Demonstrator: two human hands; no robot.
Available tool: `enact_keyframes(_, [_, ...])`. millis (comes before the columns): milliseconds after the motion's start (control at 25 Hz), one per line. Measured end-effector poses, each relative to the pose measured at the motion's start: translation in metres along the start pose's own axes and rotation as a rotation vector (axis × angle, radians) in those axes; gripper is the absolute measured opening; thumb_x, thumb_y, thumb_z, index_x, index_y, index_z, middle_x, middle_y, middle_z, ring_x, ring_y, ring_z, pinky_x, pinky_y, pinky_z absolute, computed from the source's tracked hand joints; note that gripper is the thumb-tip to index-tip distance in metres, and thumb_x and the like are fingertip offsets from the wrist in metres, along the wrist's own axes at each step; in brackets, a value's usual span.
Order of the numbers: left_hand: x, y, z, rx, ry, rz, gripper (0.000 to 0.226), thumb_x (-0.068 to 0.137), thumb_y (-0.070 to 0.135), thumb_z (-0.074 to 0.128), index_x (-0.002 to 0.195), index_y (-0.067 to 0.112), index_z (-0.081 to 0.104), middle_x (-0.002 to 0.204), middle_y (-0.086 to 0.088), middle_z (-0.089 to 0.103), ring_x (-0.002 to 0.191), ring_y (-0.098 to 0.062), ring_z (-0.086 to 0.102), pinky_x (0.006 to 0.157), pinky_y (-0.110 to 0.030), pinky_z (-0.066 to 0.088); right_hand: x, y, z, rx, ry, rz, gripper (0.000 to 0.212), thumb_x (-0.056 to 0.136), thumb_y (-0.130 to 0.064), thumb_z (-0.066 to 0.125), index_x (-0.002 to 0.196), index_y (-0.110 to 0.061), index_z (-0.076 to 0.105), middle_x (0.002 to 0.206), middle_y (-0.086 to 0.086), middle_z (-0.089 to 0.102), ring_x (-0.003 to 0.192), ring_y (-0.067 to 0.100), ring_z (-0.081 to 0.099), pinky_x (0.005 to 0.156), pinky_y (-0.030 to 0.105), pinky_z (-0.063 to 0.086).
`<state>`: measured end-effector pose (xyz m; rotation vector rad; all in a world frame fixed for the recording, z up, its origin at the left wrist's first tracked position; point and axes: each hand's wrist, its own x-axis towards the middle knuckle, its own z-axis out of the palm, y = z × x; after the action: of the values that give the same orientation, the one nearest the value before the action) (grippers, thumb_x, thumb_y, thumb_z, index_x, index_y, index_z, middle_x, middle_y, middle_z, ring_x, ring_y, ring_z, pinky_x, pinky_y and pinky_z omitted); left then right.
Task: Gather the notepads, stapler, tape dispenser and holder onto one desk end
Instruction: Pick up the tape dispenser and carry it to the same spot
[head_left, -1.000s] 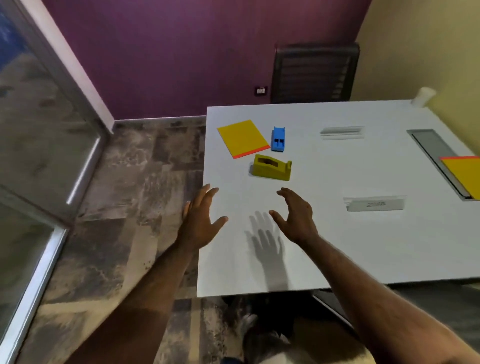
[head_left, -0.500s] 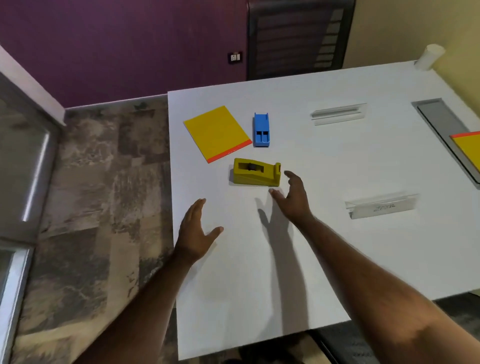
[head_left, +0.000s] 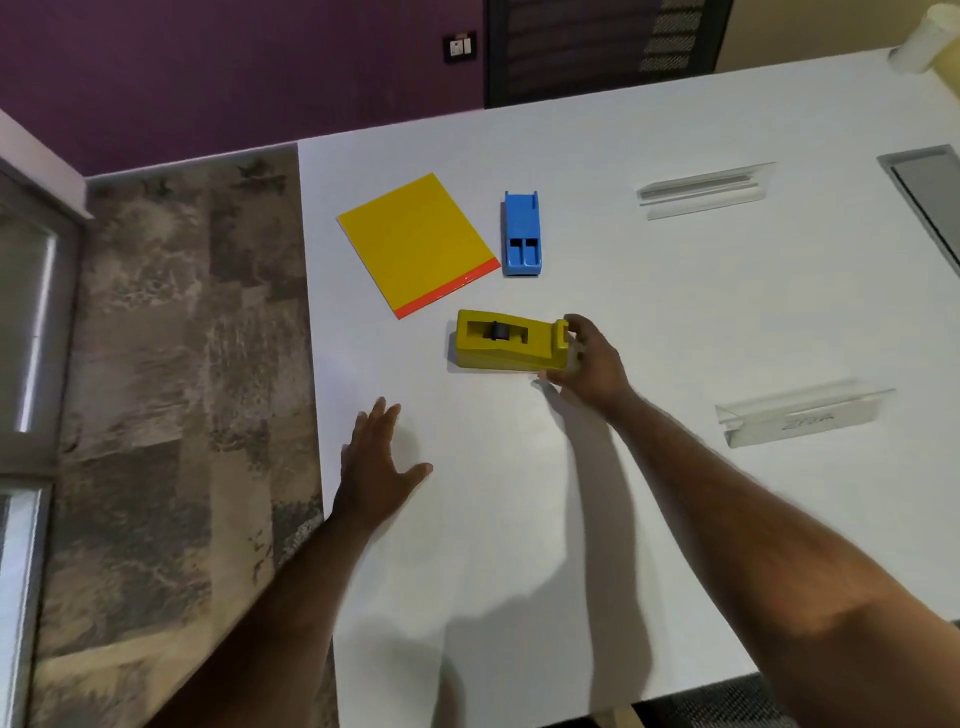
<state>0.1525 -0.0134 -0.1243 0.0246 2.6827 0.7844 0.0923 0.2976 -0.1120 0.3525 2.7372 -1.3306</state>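
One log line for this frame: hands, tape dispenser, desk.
right hand: grips tape dispenser end | left hand: open, over desk | dispenser: on desk, near notepad, stapler

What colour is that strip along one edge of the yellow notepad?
Orange-red, along the near short edge of the yellow notepad, seen from the head camera.

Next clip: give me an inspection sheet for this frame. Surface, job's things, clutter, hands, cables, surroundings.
Surface: white desk.
Job's things: yellow notepad, blue stapler and yellow tape dispenser lie apart near the desk's left end; clear holder and a second clear holder lie farther right.
Clutter: white cylinder at the far corner; grey tray at the right edge.
Hands: right hand grips the dispenser's right end; left hand open by the desk's left edge.
Cables: nothing seen.
Surroundings: purple wall, wall socket, dark chair, mottled floor.
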Motion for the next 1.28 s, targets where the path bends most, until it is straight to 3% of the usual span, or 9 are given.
enact_keyframes(120, [0.003,-0.003,0.007,0.097,-0.040,-0.009,0.091,0.080,0.042,0.074,0.152,0.021,0.023,0.163,0.000,0.006,0.150,-0.025,0.000,0.116,-0.060,0.005,0.007,-0.001,-0.002,0.032,-0.038,-0.006,0.071,0.061,-0.015,0.087,0.124,-0.011,0.053,0.114,0.007,0.065,0.100,0.023,0.062,0.087,0.034,0.049])
enact_keyframes(280, [0.004,-0.003,0.010,0.138,-0.053,-0.001,0.091,0.080,0.045,0.073,0.152,0.023,0.022,0.163,0.000,0.003,0.150,-0.027,-0.002,0.115,-0.062,0.004,0.015,0.002,-0.005,0.095,-0.074,-0.016,0.066,0.059,-0.013,0.089,0.118,-0.015,0.058,0.103,-0.002,0.065,0.090,0.015,0.063,0.080,0.022,0.051])
enact_keyframes(680, [0.004,-0.005,0.007,0.117,-0.087,0.020,0.092,0.080,0.047,0.072,0.153,0.025,0.020,0.163,0.000,0.000,0.150,-0.027,-0.005,0.114,-0.063,0.002,0.007,0.011,-0.002,0.184,-0.046,-0.025,0.053,0.056,-0.014,0.089,0.102,-0.026,0.064,0.093,-0.011,0.066,0.085,-0.001,0.065,0.082,0.029,0.059])
enact_keyframes(880, [-0.008,0.004,-0.010,-0.016,-0.035,0.051,0.089,0.080,0.042,0.074,0.151,0.021,0.025,0.163,-0.001,0.010,0.150,-0.026,0.005,0.117,-0.060,0.012,-0.023,0.009,-0.005,0.160,-0.006,-0.055,0.051,0.056,-0.015,0.088,0.101,-0.025,0.067,0.097,-0.005,0.068,0.097,0.015,0.066,0.088,0.031,0.056])
enact_keyframes(1120, [-0.044,0.042,-0.045,-0.308,0.008,0.143,0.086,0.080,0.032,0.075,0.150,0.024,0.025,0.160,0.002,0.022,0.145,-0.018,0.026,0.112,-0.032,0.026,-0.100,-0.028,-0.013,0.284,-0.005,-0.088,0.054,0.055,-0.009,0.091,0.100,-0.028,0.067,0.099,-0.012,0.065,0.095,-0.004,0.060,0.084,0.028,0.058])
enact_keyframes(1280, [-0.083,0.070,-0.080,-0.406,-0.010,0.272,0.089,0.078,0.024,0.078,0.150,0.026,0.026,0.155,0.001,0.034,0.139,-0.017,0.034,0.108,-0.029,0.031,-0.167,-0.071,-0.029,0.285,0.009,-0.170,0.052,0.056,-0.012,0.091,0.099,-0.027,0.066,0.098,-0.012,0.064,0.093,-0.007,0.059,0.075,0.014,0.055])
